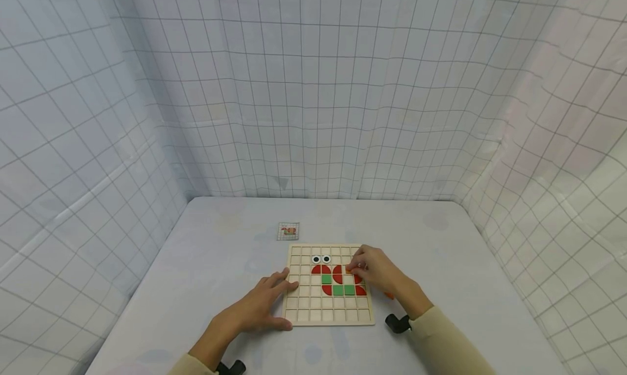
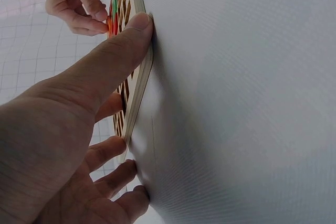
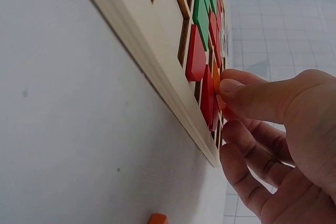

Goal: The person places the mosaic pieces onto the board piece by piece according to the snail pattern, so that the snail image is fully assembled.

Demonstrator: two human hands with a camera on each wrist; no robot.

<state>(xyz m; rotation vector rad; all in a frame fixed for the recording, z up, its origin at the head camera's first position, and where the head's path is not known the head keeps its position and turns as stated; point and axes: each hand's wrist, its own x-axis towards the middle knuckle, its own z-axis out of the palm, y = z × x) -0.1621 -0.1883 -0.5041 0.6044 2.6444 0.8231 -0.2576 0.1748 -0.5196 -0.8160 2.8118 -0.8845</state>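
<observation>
A pale wooden grid board [image 1: 303, 316] lies on the table. My left hand [image 1: 264, 304] spreads along its left side, the thumb [image 2: 139, 22] touching the board's edge near the front corner. My right hand [image 1: 374, 266] pinches a small orange piece [image 3: 221, 103] between thumb and finger, over the board's right half among red pieces. Two round eye tiles [image 1: 321, 259] sit in the upper cells. Below them are red curved pieces [image 1: 321, 269] and green square tiles [image 1: 338, 290]. The right hand covers some cells at the upper right.
A small picture card [image 1: 288, 231] lies behind the board, showing a red, orange and green figure on a grid. Another orange piece [image 1: 389, 295] rests on the table right of the board, partly under the right wrist. Grid-patterned white curtains [image 1: 318, 92] surround the table.
</observation>
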